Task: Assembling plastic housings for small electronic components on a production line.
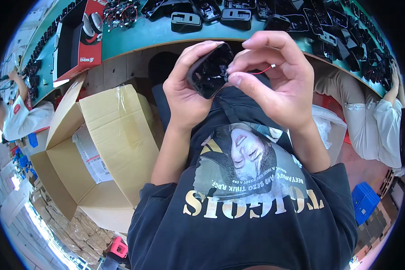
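Note:
My left hand (186, 83) is wrapped round a black plastic housing (208, 74), tilted with its hollow inner side facing up. Over the right edge of that housing, my right hand (281, 85) pinches thumb against fingers on a thin wire lead (260, 72). The lead is red and dark, and its free end carries a small white connector (273, 66). What sits right at the fingertips is too small to make out. Both hands are above my lap, just short of the table edge.
Along the teal table (139, 38) lie many black housings (236, 18), a tangle of wires (123, 12) and a red box (83, 49) with white rings. An open cardboard box (121, 130) stands at my left, a clear plastic bag (326, 126) at my right. Co-workers sit on both sides.

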A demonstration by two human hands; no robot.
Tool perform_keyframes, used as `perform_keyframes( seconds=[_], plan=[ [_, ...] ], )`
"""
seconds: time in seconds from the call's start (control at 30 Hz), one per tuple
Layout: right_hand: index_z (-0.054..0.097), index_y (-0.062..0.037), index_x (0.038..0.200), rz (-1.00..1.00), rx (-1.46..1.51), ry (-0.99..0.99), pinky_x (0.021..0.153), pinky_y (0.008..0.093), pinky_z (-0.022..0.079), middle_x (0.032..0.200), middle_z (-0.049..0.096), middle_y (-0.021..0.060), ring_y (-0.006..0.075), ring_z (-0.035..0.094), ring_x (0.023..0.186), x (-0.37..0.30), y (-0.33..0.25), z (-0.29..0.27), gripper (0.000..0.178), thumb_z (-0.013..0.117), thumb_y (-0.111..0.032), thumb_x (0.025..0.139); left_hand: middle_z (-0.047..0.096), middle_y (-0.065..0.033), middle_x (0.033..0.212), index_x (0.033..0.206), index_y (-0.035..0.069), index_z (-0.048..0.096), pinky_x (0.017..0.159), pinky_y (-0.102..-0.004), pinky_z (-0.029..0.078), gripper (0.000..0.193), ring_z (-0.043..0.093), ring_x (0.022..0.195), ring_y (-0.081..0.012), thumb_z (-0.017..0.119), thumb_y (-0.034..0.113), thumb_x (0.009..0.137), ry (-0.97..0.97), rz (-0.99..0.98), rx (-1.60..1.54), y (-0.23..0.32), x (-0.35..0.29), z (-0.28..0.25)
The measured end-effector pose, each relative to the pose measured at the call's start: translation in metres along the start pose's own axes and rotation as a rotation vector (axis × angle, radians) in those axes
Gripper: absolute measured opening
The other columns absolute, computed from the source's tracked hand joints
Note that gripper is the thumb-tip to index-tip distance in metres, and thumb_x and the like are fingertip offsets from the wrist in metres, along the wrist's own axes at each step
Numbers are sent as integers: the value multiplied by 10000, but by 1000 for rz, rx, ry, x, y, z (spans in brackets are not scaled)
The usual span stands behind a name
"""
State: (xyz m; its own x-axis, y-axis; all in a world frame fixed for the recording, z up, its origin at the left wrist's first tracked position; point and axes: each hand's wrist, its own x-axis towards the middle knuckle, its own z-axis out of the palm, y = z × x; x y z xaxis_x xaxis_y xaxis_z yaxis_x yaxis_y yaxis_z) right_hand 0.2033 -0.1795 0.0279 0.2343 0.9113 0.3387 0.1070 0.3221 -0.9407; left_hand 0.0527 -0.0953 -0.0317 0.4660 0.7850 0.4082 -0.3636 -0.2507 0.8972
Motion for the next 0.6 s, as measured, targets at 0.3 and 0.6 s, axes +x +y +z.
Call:
perform_keyframes(
  seconds=[0.3,0.6],
  plan=[
    [544,-11,1228,198,-80,127,784,247,579,938,720,101,166,710,820,-12,-20,6,522,744,137,768,637,-160,1306,1310,5,574,1007,-372,522,533,636,1143,-258,756,-24,810,-44,317,291,1,-3,-3],
    [544,-2,1225,-460,-370,-93,739,252,580,946,712,91,164,703,802,-10,-22,-10,537,763,131,754,657,-169,1237,1233,4,638,979,-370,525,570,652,1101,-277,865,74,715,-105,-67,-52,22,-6,11]
  ],
)
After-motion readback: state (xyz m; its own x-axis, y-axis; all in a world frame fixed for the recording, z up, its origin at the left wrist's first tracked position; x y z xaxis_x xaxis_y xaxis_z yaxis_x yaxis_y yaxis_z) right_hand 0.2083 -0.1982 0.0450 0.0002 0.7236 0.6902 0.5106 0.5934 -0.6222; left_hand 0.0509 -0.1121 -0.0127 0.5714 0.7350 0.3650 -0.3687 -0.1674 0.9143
